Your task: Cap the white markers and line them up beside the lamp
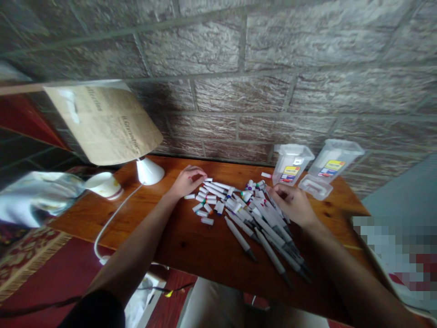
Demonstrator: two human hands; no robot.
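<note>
My left hand [189, 181] is at the left edge of a heap, thumb and forefinger pinched at a small white marker cap [208, 179]. My right hand [290, 200] reaches in from the right with its fingers curled together at the heap's far side. What sits between those fingertips is too small and blurred to make out. Between the hands lie many white markers [239, 234] with grey ends, fanned toward the front of the table. Loose white caps [207, 221] with coloured ends are scattered on the left, and more coloured caps [251, 186] are bunched at the back.
Two clear plastic containers [290, 166] with yellow labels stand at the back right, beside a clear lid [316, 187]. A lamp [150, 172] with a paper shade and a white cup [104, 184] occupy the left. The wooden table [191, 246] meets a brick wall [218, 93].
</note>
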